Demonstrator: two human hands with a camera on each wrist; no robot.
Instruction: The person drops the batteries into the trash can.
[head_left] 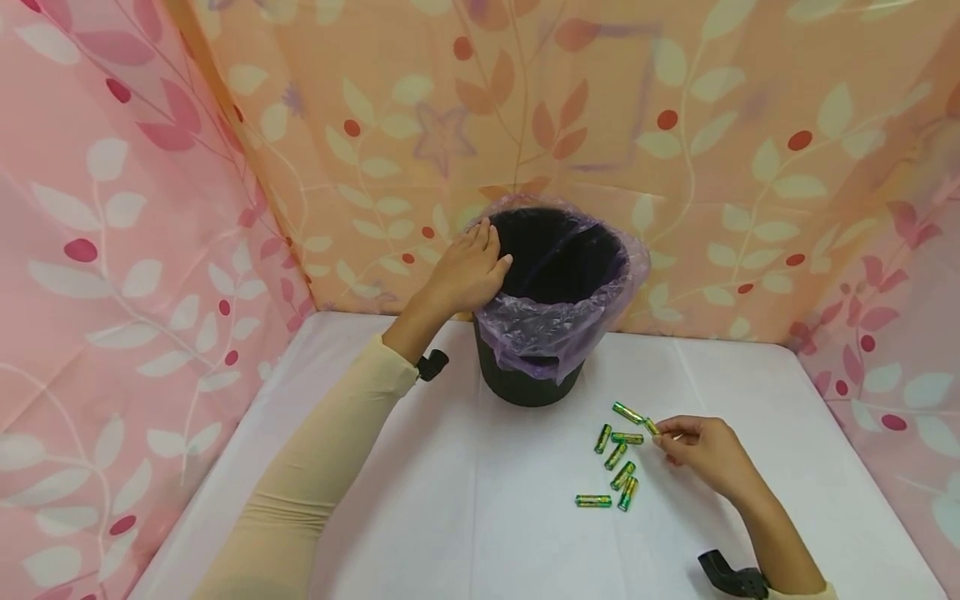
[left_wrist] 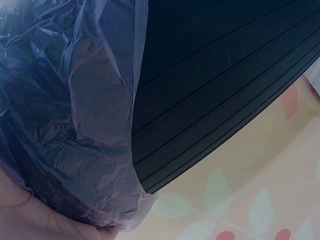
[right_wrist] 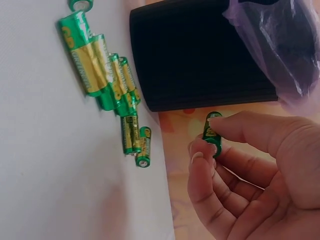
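Observation:
A black bin (head_left: 528,383) lined with a purple plastic bag (head_left: 536,333) stands at the back of the table. My left hand (head_left: 468,268) rests on the bin's left rim, over the bag, with its fingers fairly straight. In the left wrist view only part of the palm (left_wrist: 40,215) shows beside the bag. My right hand (head_left: 705,450) pinches one green-and-gold battery (right_wrist: 212,134) between thumb and fingers. Several more such batteries (head_left: 622,475) lie loosely grouped on the table, left of my right hand and in front of the bin.
A white cloth (head_left: 420,517) covers the table. Patterned orange fabric (head_left: 360,208) hangs close behind the bin, with pink fabric (head_left: 90,333) along the left side and more on the right. Black devices (head_left: 731,575) are worn at both wrists.

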